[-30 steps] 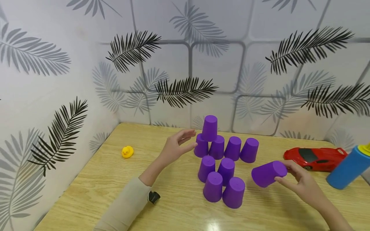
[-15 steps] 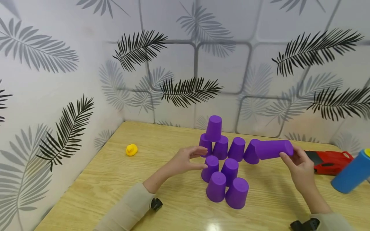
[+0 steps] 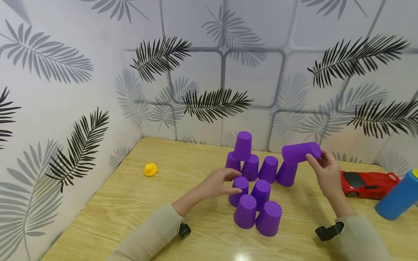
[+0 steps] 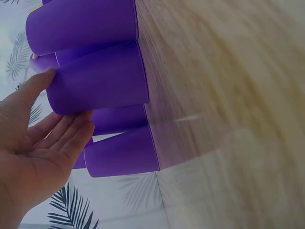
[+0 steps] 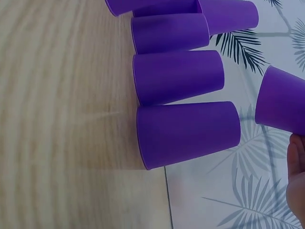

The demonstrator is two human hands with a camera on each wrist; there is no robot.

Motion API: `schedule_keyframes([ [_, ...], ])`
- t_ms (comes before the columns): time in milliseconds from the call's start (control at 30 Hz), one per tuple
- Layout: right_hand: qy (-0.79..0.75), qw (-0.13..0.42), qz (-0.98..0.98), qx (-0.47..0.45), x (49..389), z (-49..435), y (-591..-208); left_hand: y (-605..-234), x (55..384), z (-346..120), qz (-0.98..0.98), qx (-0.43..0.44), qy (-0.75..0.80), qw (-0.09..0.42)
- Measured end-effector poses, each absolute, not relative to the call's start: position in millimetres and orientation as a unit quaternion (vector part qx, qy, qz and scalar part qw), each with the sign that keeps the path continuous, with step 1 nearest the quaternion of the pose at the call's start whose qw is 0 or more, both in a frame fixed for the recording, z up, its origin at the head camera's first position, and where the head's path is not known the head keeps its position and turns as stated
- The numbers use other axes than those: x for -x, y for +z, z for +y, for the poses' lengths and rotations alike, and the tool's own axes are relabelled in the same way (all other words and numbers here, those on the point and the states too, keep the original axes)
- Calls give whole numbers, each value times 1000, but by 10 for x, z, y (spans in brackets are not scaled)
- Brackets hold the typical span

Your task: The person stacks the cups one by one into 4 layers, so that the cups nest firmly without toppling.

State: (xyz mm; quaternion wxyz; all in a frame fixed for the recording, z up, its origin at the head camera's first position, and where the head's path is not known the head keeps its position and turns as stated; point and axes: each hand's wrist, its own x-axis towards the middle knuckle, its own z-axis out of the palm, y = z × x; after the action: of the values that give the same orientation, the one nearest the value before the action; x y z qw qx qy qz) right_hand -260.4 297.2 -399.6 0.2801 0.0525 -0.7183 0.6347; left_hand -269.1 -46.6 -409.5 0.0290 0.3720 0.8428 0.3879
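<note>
In the head view my right hand (image 3: 326, 172) pinches a purple cup (image 3: 298, 152), tilted almost onto its side. The held cup overlaps the top of the rightmost back-row cup (image 3: 286, 174). Thumb and fingers of my left hand (image 3: 215, 185) are on either side of a purple cup (image 3: 237, 195) standing upside down at the left of the group. The left wrist view shows the thumb at that cup's (image 4: 100, 78) upper corner and fingertips at its side. Another cup (image 3: 243, 146) sits on the two leftmost back-row cups.
Close in front stand two upside-down cups, the left one (image 3: 245, 212) and the right one (image 3: 269, 219). A red toy car (image 3: 367, 185) and a blue bottle (image 3: 396, 195) lie to the right. At the left sits a yellow rubber duck (image 3: 150, 169) on the wooden table (image 3: 130, 203).
My right hand has raised the held cup and carried it back over the rightmost back-row cup. My left hand has come down and forward from beside the stack to the left middle cup.
</note>
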Motion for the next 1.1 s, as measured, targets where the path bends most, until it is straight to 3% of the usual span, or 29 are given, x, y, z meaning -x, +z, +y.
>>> schedule_keyframes([
  [267,518,254,-812,-90,2718,2980,-3974,-4135,2710,-456,852,-368,372,31],
  [667,460,238,-846,-126,2834,3012,-3909,-4108,2721,-443,854,-371,364,25],
  [1100,390,183,-895,-114,2923,3013,-3780,-4078,2725,-439,857,-374,353,10],
])
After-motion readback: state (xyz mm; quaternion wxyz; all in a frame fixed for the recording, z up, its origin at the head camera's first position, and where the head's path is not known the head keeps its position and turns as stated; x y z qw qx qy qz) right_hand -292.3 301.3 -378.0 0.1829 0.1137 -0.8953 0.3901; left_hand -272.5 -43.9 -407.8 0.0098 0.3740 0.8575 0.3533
